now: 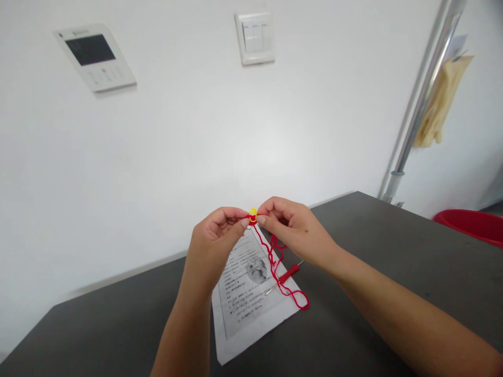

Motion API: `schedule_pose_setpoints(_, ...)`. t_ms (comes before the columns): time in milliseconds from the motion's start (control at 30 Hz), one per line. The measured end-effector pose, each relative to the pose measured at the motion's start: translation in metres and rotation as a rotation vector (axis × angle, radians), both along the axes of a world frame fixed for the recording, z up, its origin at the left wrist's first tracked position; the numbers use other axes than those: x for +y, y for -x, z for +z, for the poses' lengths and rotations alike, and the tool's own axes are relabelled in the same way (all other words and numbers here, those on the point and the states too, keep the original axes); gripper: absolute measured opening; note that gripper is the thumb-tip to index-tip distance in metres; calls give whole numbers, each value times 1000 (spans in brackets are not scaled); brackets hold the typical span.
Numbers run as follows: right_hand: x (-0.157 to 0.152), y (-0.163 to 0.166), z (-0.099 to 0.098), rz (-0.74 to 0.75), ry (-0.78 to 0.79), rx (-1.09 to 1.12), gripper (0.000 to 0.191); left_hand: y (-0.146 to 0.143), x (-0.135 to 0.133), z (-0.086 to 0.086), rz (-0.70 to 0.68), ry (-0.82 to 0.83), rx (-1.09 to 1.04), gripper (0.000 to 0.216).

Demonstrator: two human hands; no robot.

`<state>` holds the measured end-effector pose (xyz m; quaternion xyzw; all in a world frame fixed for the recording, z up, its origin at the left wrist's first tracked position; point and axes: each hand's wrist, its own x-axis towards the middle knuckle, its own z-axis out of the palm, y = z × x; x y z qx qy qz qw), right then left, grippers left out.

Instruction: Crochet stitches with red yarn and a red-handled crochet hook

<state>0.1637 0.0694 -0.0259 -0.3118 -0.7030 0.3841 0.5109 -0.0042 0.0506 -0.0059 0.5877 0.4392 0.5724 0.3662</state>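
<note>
Above the printed sheet point(245, 296), off its upper left, my left hand point(214, 238) is up off the table point(393, 246), thumb and forefinger pinched narrow on the left side of the small yellow piece point(252, 213). That piece sits right over the sheet's top edge, dead between both hands, so neither is nearer: they meet on it fingertip to fingertip. Over the sheet's upper right, my right hand point(294, 225) has the same tight pinch on the other side.

From the piece the red yarn point(270, 256) drops down and right, slack, onto the sheet, and ends in a loose loop at its lower right corner. Its long run goes from my fingertips away towards that corner.

Across the sheet's right edge lies the red-handled hook point(288, 273), handle up and right, metal tip down and left, with the yarn trailing over it. It is apart from both hands, closer to the right one. Nothing stands between hands and piece.

Well to the sheet's right, at the table's far edge, a red basin point(471, 225). High on the wall, a control panel point(94, 55) up-left of the sheet and a light switch point(255, 37) straight above.
</note>
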Motion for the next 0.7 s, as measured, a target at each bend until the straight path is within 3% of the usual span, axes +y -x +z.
schedule_pose_setpoints(300, -2, -2, 5, 167, 106, 73, 26, 6, 3, -2, -68, 65, -45, 10)
schedule_pose_setpoints(533, 1, -10, 9, 150, 71, -5, 20, 8, 1, 3, -96, 97, -87, 14)
schedule_pose_setpoints(700, 6, -23, 13, 119, 39, -8, 12, 16, 2, 7, -13, 75, -197, 16)
